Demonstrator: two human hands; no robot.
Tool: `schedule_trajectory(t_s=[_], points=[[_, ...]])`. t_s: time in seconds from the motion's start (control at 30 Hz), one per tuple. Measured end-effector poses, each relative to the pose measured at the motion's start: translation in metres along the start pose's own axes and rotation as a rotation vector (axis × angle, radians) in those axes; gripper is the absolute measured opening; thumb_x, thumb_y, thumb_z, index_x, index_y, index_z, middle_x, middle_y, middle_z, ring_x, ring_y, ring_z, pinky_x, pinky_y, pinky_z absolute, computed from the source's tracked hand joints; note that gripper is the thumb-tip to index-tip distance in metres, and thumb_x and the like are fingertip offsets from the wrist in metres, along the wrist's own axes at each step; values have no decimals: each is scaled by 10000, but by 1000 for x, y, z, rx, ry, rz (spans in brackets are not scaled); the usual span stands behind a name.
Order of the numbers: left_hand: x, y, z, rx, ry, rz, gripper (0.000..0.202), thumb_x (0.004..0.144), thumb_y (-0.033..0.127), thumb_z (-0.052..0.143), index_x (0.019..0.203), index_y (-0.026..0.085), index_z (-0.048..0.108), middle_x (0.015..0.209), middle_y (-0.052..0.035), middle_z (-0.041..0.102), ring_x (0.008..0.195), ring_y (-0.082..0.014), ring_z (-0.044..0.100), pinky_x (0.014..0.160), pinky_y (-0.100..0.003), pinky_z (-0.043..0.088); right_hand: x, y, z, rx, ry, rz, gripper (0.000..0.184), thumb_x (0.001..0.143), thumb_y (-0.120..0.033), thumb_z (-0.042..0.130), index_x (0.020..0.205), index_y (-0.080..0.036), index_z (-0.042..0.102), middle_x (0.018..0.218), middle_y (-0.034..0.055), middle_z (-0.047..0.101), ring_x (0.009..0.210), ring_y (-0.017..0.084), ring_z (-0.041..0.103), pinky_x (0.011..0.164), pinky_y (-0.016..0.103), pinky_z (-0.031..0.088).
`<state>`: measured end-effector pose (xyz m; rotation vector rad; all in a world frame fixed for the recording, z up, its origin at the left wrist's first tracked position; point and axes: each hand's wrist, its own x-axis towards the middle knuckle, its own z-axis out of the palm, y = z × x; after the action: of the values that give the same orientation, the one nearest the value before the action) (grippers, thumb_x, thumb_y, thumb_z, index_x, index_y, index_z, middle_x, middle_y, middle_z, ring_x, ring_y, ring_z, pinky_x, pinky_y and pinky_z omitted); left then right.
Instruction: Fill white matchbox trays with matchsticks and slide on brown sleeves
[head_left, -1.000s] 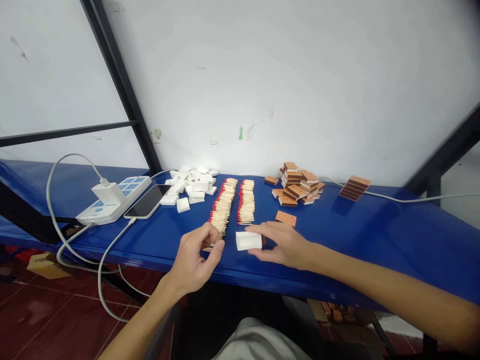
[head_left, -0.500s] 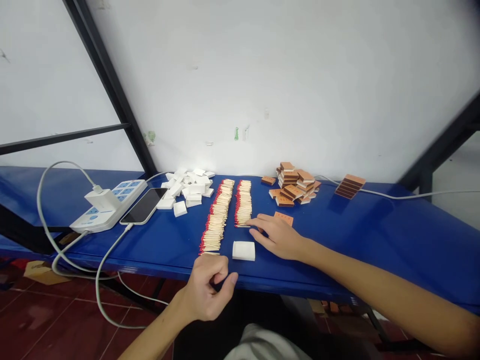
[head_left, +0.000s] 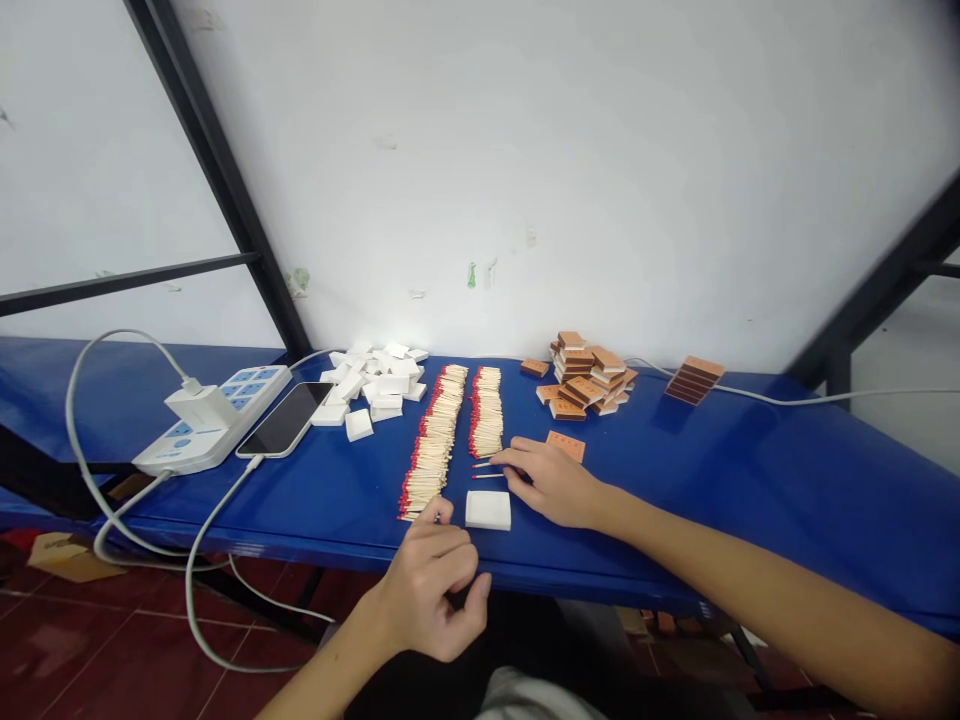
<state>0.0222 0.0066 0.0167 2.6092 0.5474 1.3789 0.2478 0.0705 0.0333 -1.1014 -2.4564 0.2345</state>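
Observation:
Two rows of red-tipped matches lie on the blue table: a long left row and a shorter right row. A white matchbox tray sits near the front edge. My right hand rests just right of the tray, its fingertips pulling a couple of loose matches off the near end of the right row. My left hand hovers at the table edge below the left row, fingers curled in a loose pinch; what they hold is hidden.
A heap of white trays lies behind the matches. Brown matchbox sleeves are piled at right, a fanned stack further right, one sleeve by my wrist. A phone and a power strip with cables sit left.
My right hand left the white tray, reached to the right row and drew a few matches toward me. My left hand dropped back from the left row to the table edge.

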Motion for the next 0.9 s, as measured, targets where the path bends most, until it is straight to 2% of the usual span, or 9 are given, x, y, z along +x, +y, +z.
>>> schedule_trajectory(t_s=[0.13,0.3,0.6,0.77,0.9], points=[[3,0,-3,-78,36,-14,329,745,53,504,648,222,238,535,77,268,507,-116,233,565,-307,293,2,2,1,64,14,-8,182,958,-213,533,1042,-182,691,807,25,598,713,150,560,670,270,425],[3,1,-3,-89,10,-70,304,763,90,502,645,223,255,544,62,302,513,-119,259,547,-307,278,5,4,1,120,16,24,136,947,-275,588,935,-180,684,663,-23,522,622,131,501,619,256,385],[4,5,-3,-36,-117,-151,244,798,137,504,643,225,336,564,38,399,513,-125,361,521,-294,284,5,5,5,101,21,14,166,956,-229,529,884,-180,671,689,-4,569,634,139,518,634,263,396],[1,8,2,50,-112,-87,240,787,140,515,640,220,342,559,39,398,524,-127,372,528,-297,280,5,8,10,91,52,42,112,880,-163,580,846,-181,685,597,-37,529,564,120,491,594,242,367],[-1,8,7,99,-109,-33,234,779,117,515,637,218,359,543,38,417,516,-125,374,519,-293,270,9,8,7,109,26,97,112,849,-144,607,824,-177,711,553,-52,525,510,100,469,566,228,346]])
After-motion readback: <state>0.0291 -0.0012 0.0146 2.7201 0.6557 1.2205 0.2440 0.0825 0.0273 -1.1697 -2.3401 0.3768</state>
